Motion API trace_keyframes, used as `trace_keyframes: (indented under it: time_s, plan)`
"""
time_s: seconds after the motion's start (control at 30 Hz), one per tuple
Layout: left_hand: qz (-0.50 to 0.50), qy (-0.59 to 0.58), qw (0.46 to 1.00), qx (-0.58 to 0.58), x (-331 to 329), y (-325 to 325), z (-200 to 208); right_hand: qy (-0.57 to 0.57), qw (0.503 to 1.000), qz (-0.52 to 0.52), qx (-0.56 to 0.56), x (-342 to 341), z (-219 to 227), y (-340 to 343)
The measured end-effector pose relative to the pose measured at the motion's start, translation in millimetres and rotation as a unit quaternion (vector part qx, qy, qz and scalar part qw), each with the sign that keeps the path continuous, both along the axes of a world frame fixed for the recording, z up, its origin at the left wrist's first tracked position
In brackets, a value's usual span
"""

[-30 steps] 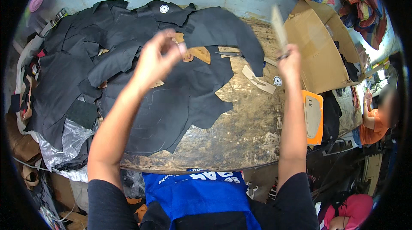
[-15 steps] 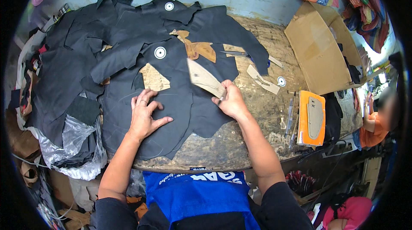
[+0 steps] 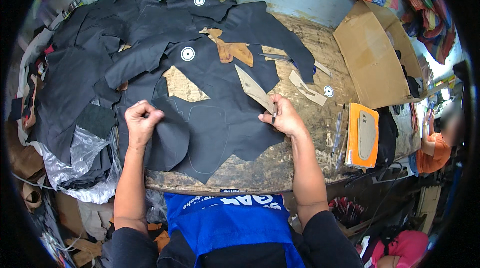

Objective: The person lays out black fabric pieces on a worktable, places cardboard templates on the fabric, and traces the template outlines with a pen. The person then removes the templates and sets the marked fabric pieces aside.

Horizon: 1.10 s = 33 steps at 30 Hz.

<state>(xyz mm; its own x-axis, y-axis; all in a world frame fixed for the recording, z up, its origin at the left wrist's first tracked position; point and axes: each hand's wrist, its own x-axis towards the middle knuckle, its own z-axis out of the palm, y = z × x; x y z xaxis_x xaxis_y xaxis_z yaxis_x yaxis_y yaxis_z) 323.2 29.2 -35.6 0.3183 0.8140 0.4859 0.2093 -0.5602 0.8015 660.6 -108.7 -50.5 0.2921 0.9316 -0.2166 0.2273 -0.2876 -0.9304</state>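
Note:
My left hand (image 3: 142, 124) is closed in a pinch on the edge of a black leather piece (image 3: 171, 140), which curls up off the pile. Below and right of it lies another black leather sheet (image 3: 207, 118) with thin white outlines drawn on it. In my right hand (image 3: 286, 117) are a pointed beige cardboard template (image 3: 253, 88) and a pen (image 3: 274, 111), held over the right part of the leather. Tan scraps (image 3: 235, 52) rest on the leather farther back. Near them lie scissors (image 3: 280, 58), partly under black leather.
More black leather (image 3: 85, 68) is heaped at left beside a clear plastic bag (image 3: 100, 178). To the right are a cut-out beige template (image 3: 306, 89), pens (image 3: 338, 130), an orange pad (image 3: 355, 135) with a grey template, and a cardboard box (image 3: 365, 63). A person in orange (image 3: 434, 150) sits at far right.
My left hand went from lying spread on the leather to pinching its edge, drawing it left and curling it up. The outlined sheet beneath shows more. My right hand moved slightly right with the template.

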Motion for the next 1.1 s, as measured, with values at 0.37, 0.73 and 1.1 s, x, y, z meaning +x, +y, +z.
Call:
trace_keyframes:
  time_s: [0.37,0.73,1.1]
  plan:
    - [0.126,0.295,0.947,-0.033,98.3,-2.0,1.2,-0.315,0.909,-0.262,0.073,6.2,-4.3,15.2]
    - [0.022,-0.441,0.76,-0.476,152.4,76.0,20.7,-0.276,0.923,-0.255,0.085,14.0,2.6,79.3]
    - [-0.102,-0.263,0.959,-0.008,92.8,19.5,112.7,-0.047,0.846,-0.196,0.493,32.7,97.2,43.9]
